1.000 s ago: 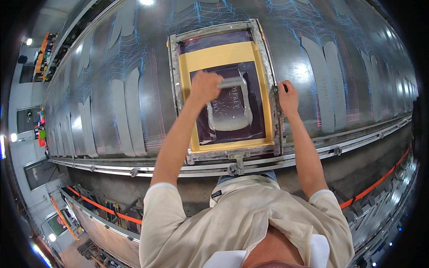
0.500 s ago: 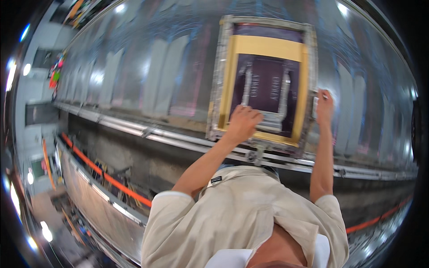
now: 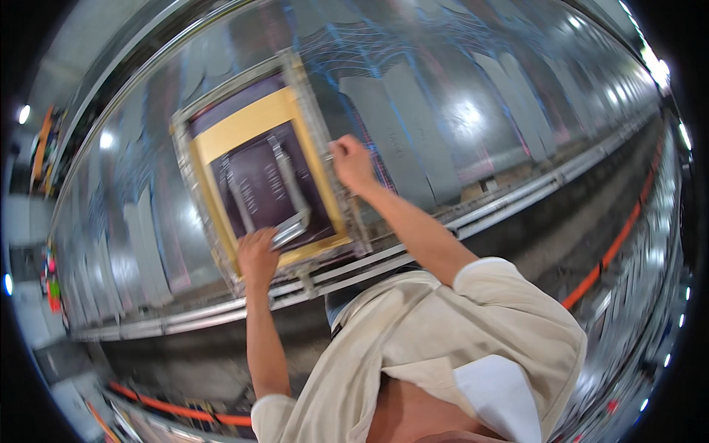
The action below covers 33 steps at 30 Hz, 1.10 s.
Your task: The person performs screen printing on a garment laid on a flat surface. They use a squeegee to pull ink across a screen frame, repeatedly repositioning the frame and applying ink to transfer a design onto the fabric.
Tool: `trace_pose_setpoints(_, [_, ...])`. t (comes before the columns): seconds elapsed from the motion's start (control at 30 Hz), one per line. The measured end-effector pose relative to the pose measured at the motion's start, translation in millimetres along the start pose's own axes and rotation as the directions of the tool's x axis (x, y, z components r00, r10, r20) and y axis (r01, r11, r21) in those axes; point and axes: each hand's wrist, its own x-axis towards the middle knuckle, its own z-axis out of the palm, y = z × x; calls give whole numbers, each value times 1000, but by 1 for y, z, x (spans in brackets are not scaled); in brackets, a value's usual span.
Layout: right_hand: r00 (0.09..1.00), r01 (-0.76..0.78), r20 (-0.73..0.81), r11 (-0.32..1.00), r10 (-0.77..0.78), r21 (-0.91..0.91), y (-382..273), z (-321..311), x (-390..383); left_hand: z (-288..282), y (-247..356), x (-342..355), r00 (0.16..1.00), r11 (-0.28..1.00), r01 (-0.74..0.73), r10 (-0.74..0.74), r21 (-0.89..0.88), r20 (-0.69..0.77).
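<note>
A rectangular printing screen (image 3: 204, 187) with a taped silvery frame and a yellow inner border lies over the long table. Its dark purple mesh carries pale lettering and two light streaks. At the near end of the mesh rests a silvery squeegee (image 3: 290, 230). My left hand (image 3: 258, 257) is closed round the squeegee's left end, with the fingertips partly hidden. Up at the screen's right side, my right hand (image 3: 352, 164) has its fingers curled against the frame edge; what exactly they pinch there is hard to see.
Flat grey cloth pieces (image 3: 402, 125) lie in rows along the table (image 3: 465, 111), among blue and pink marks. A metal rail (image 3: 509, 203) runs along the near edge. Beyond the dark aisle, an orange-red bar (image 3: 602, 262) lines another table.
The view has swung, so the screen now appears farther left and tilted. My left hand stays at the squeegee and my right hand at the frame's right edge.
</note>
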Motion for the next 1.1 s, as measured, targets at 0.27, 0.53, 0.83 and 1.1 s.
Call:
trace_pose_setpoints(0.27, [996, -85, -5, 996, 85, 13, -21, 25, -3, -25, -37, 18, 996, 999, -40, 41, -12, 77])
trace_pose_setpoints(0.53, [996, -82, -50, 980, 74, -181, 15, 66, 4, -2, -74, -29, 966, 970, -236, 240, -58, 95])
trace_pose_setpoints(0.83, [972, -227, -1, 942, 234, -247, -20, 60, 2, 12, -126, 74, 967, 967, -250, 252, 53, -31])
trace_pose_setpoints(1.1, [968, -251, -38, 937, 250, -241, -3, 57, 4, -4, -162, 192, 967, 975, -183, 202, -125, 156])
